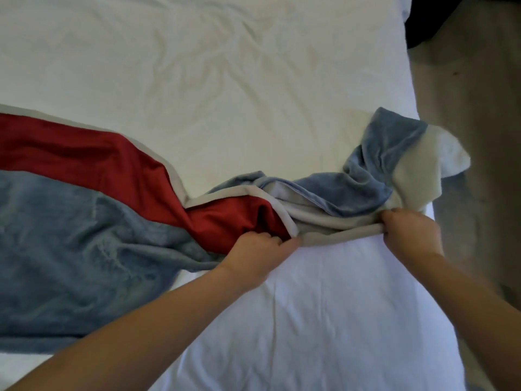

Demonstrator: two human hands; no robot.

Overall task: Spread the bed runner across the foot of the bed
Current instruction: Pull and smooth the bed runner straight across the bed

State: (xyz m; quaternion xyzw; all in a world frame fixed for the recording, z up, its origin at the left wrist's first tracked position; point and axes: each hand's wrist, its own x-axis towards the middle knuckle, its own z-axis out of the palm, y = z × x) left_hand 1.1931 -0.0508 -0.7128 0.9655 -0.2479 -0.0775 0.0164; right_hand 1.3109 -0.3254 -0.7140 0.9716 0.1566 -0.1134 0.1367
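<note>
Soft daylight, slight blur, wide-angle warp

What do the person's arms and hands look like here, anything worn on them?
Both forearms are bare up to the frame edge: no sleeves visible. The left hand and right hand wear no gloves, and no watch, bracelet or ring is visible. The picture is slightly blurred, so small details such as nails cannot be judged.

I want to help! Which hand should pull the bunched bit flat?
Right hand: it grips the runner beside the twisted end near the bed edge. Left hand holds the middle.
</note>
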